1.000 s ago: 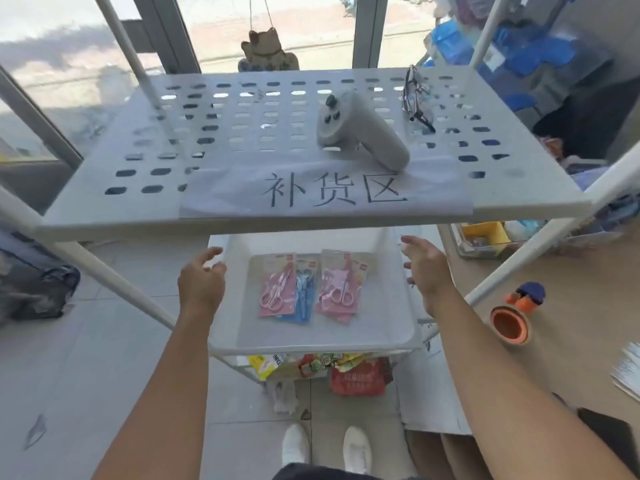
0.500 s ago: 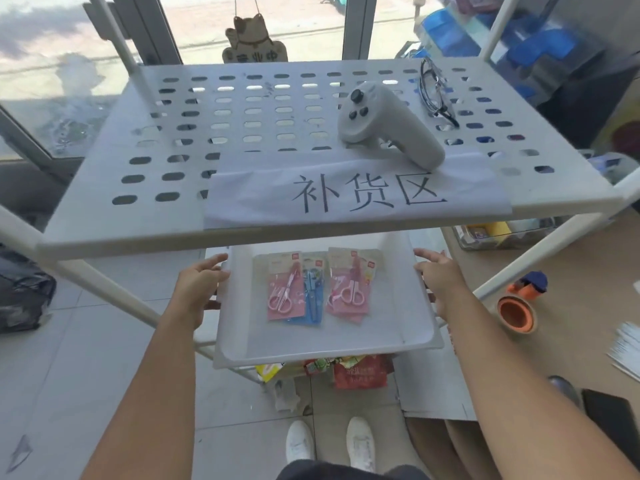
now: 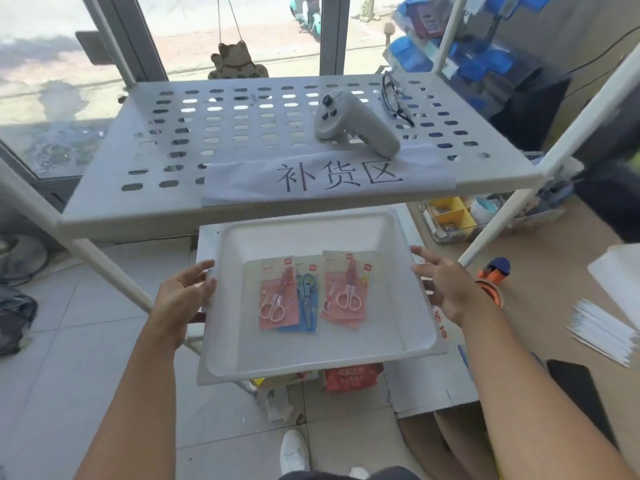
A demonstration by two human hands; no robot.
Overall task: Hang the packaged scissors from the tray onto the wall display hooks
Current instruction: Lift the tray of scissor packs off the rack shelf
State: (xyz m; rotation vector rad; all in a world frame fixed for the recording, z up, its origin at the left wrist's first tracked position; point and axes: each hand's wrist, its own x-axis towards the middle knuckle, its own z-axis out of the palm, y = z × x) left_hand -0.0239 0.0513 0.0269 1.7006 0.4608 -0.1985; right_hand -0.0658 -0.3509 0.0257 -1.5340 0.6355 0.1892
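While both hands grip the white tray (image 3: 408, 327), left hand (image 3: 183, 299) and right hand (image 3: 450, 289) clamped on its opposite side rims, the scissor packs (image 3: 311, 292) lie between them, long axes pointing away, roughly equidistant from either hand.

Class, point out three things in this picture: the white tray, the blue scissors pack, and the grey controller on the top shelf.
white tray (image 3: 322, 367), head view, front rim
blue scissors pack (image 3: 306, 299), head view, middle of the pack
grey controller (image 3: 353, 124), head view, middle of its body
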